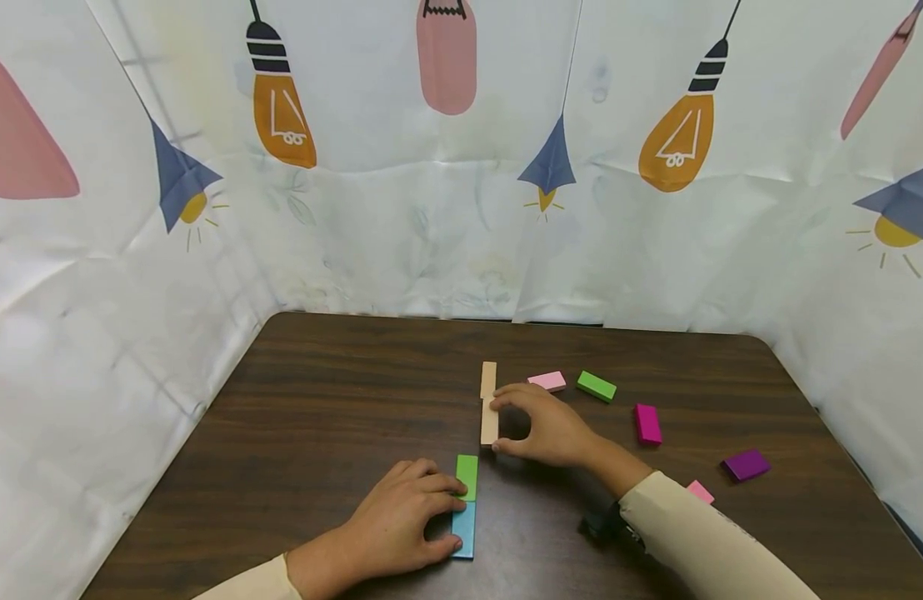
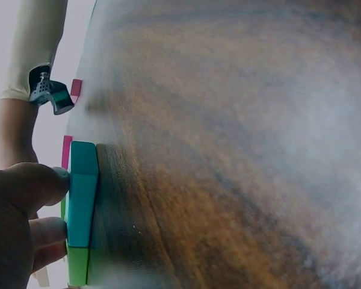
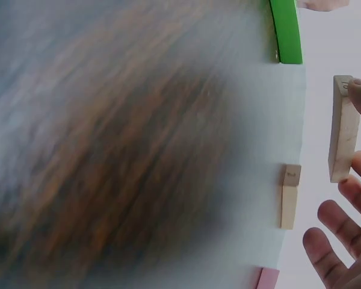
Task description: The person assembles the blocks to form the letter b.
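My right hand pinches a plain wooden block between thumb and fingers at its ends. In the right wrist view this block appears raised off the table, with the other fingers spread. Beyond it lies a second plain wooden block. Nearer me, a green block and a blue block lie end to end in a line. My left hand touches their left side, thumb by the blue one and fingertips near where they meet. The left wrist view shows the thumb against the blue block.
To the right lie a pink block, another green block, a magenta block, a purple block and a second pink block, partly behind the right sleeve. A printed white cloth surrounds the dark wooden table.
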### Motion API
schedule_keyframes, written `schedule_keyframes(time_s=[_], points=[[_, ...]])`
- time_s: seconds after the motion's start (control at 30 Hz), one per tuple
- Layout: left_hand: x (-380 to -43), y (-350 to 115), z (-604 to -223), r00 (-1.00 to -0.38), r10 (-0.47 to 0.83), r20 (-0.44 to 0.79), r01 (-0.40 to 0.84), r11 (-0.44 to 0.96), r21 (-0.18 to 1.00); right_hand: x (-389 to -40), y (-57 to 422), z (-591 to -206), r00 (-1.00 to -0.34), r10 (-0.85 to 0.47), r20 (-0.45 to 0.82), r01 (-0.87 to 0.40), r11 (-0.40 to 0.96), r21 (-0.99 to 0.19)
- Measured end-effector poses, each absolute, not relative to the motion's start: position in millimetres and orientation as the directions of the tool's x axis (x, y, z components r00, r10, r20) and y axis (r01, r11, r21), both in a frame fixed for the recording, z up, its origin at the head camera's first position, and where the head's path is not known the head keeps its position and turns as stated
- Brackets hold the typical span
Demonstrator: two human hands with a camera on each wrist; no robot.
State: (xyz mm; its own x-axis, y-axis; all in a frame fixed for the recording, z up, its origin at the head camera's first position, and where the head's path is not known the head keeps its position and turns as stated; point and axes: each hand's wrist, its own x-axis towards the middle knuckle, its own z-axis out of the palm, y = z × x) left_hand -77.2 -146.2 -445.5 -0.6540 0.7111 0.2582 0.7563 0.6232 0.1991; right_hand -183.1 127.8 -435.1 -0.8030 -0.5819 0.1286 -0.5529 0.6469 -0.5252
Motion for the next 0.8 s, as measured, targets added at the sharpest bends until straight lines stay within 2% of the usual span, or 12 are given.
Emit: schedule_keyframes(time_s=[0.37, 0.8], points=[[-77.2, -145.8, -446.4, -0.646, 0.710, 0.280, 0.762, 0.618, 0.192, -184.9, 113.1, -440.8, -0.786, -0.601, 0.145, -0.577, 0.629, -0.521], [-77.6, -145.8, -444.0, -0.654, 0.712, 0.255, 0.756, 0.621, 0.204, -186.5, 102.8, -444.9, -0.802, -0.592, 0.077, -0.537, 0.660, -0.525]])
